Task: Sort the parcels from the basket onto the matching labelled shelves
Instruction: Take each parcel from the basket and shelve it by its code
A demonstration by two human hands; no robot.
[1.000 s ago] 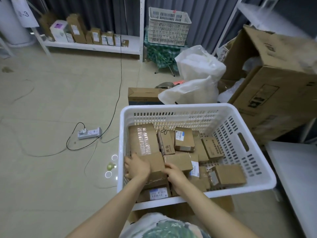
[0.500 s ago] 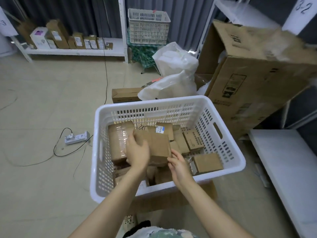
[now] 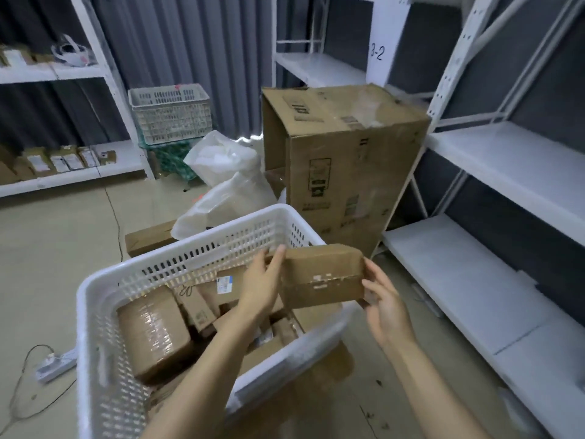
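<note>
Matt cardboard parcel, perforated white plastic basket, glossy tape-wrapped box

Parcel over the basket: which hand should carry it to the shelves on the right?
Right, probably. The right hand holds the end of the parcel nearest the shelves. The left hand holds the far end, above the basket, and would have to reach across.

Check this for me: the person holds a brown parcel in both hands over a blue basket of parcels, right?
Not quite. The head view shows the basket is white, not blue. The rest stands: the left hand and right hand hold the brown parcel over it.
</note>
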